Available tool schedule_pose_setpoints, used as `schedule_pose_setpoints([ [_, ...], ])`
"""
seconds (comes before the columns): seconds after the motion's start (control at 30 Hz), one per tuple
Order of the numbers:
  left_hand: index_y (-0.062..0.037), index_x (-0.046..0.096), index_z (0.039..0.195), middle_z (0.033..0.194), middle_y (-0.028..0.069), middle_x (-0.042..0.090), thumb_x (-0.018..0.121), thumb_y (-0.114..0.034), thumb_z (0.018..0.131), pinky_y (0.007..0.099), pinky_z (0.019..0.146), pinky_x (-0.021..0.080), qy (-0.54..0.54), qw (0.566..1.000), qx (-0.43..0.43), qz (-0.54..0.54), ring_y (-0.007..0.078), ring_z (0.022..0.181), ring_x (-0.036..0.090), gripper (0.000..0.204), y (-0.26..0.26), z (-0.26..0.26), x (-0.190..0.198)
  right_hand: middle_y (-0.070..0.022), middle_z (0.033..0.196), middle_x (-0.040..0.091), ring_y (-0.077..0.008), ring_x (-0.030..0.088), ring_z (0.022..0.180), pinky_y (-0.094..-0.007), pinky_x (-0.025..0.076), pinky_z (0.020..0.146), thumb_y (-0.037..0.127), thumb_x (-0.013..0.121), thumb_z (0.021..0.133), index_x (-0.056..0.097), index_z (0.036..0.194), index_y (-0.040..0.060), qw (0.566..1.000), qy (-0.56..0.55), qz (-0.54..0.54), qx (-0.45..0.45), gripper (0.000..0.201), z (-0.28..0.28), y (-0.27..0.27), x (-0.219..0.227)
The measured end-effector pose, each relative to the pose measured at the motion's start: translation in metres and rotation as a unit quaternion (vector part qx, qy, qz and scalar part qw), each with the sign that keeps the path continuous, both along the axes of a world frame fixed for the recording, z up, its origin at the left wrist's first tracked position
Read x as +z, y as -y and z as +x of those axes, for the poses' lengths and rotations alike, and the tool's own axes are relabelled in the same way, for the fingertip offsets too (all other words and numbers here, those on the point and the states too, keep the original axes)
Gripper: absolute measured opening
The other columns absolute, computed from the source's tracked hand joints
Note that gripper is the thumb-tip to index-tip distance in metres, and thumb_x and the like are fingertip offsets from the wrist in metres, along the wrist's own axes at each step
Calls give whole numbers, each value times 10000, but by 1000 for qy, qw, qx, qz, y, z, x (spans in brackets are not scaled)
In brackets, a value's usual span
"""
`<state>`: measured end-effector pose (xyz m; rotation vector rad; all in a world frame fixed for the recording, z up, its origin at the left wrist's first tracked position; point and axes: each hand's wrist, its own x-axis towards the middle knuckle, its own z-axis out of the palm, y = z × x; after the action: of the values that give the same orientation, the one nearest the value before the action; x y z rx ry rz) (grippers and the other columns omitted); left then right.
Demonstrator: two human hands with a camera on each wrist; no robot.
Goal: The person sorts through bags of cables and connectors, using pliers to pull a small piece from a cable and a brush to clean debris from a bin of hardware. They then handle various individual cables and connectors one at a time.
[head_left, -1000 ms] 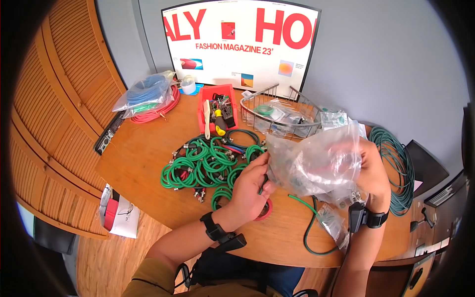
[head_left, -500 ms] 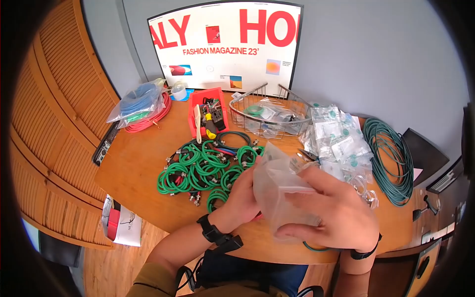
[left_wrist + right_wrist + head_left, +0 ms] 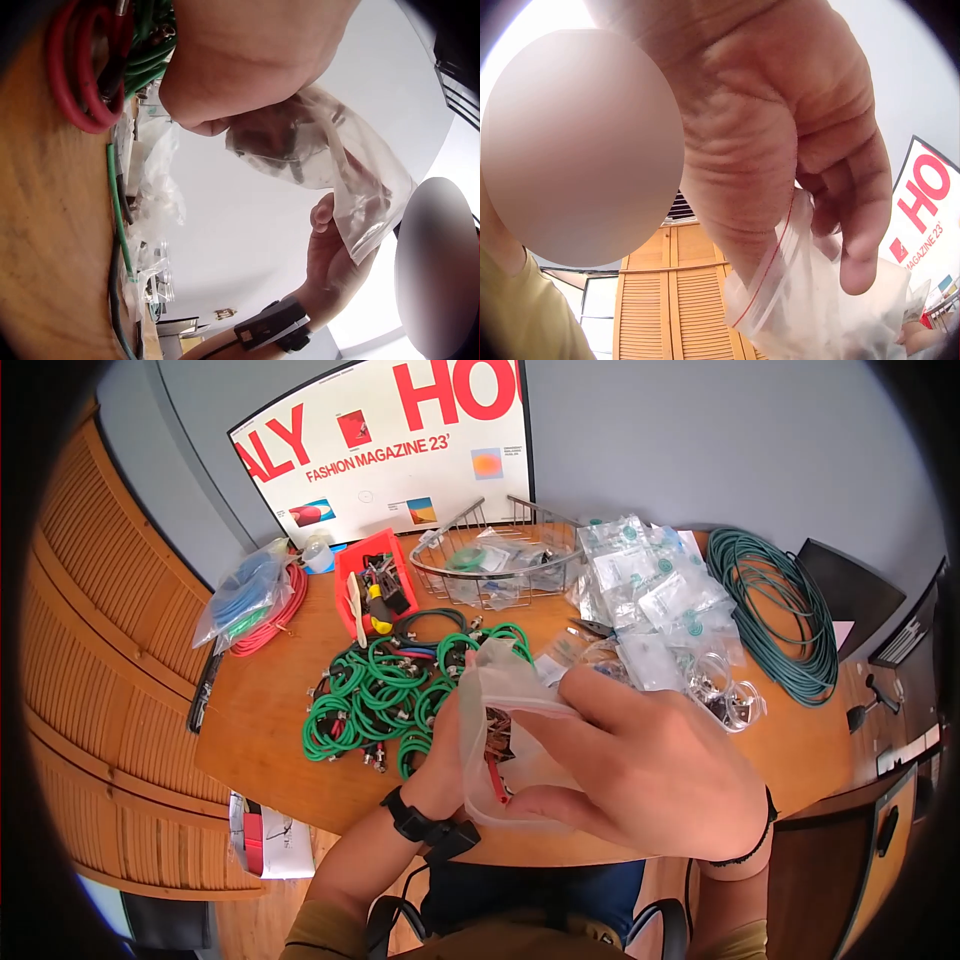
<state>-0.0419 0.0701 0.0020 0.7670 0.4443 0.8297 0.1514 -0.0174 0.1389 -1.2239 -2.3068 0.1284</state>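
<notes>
Right hand [image 3: 650, 770] raised in front, fingers curled in a pinch grip, left hand [image 3: 445, 755] just behind it, fingers gripping, both wrists strapped.

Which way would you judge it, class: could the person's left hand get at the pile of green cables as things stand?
Probably not at once: the left hand grips the clear plastic bag, as does the right hand. The green cables lie just beyond it with nothing between.

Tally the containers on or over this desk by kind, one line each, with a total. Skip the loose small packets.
Clear zip bag held by the left hand and right hand: 1
Red bin of tools: 1
Wire basket: 1
Clear bag of blue cable: 1
Total: 4
</notes>
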Motion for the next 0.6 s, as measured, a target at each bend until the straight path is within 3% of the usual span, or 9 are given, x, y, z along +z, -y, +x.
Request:
schedule_pose_setpoints([
  [0.07, -72, 516, 1428, 1381, 113, 612, 622, -159, 1028, 439, 1176, 421, -29, 992, 39, 118, 262, 1299, 597, 424, 9, 3, 1, -80, 915, 572, -282, 654, 649, -378, 550, 560, 347, 865, 802, 725, 1182, 57, 1000, 4, 18, 3, 499, 2, 1, -3],
  [0.1, -72, 516, 1428, 1381, 113, 612, 622, -159, 1028, 439, 1176, 421, -30, 992, 36, 116, 262, 1299, 597, 424, 11, 5, 2, -80, 915, 572, -282, 654, 649, -378, 550, 560, 347, 865, 802, 725, 1182, 57, 1000, 2, 17, 0, 499, 2, 1, -3],
  [0.27, -107, 550, 1396, 1351, 121, 646, 486, -462, 1070, 464, 1102, 500, -49, 998, 15, 46, 285, 1263, 637, 486, 8, 13, 12, -71, 931, 549, -271, 659, 663, -374, 553, 556, 283, 793, 858, 696, 976, 72, 999, 39, 36, -10, 260, -3, -1, 0],
  [0.37, -129, 570, 1377, 1332, 125, 667, 405, -644, 1095, 479, 1058, 548, -56, 998, 13, 8, 298, 1242, 661, 610, 6, 12, 16, -77, 977, 552, -272, 666, 692, -387, 558, 558, 213, 746, 870, 675, 895, 60, 999, 3, 40, 1, 170, -1, -4, -4],
  [0.4, -129, 570, 1377, 1332, 125, 667, 405, -644, 1095, 479, 1058, 548, -57, 998, 14, 8, 298, 1242, 661, 610, 0, 10, 6, -77, 977, 552, -272, 666, 692, -387, 558, 558, 213, 746, 870, 675, 895, 60, 999, 2, 40, 2, 170, -2, -4, -4],
  [0.47, -142, 573, 1392, 1356, 96, 663, 416, -611, 1105, 461, 1085, 526, 76, 988, -60, -121, 292, 1251, 646, 572, -15, 7, -19, -108, 1041, 556, -293, 683, 761, -394, 572, 600, 130, 716, 841, 674, 852, 30, 999, 10, 4, -35, 110, -4, -5, -3],
  [0.6, -155, 579, 1404, 1364, 79, 665, 420, -601, 1109, 456, 1104, 507, -14, 997, 2, -79, 279, 1259, 634, 558, -9, 9, -9, -154, 1080, 553, -324, 690, 815, -397, 584, 651, 80, 701, 815, 667, 839, -13, 1000, -4, 25, -3, 102, -8, -19, -18],
])
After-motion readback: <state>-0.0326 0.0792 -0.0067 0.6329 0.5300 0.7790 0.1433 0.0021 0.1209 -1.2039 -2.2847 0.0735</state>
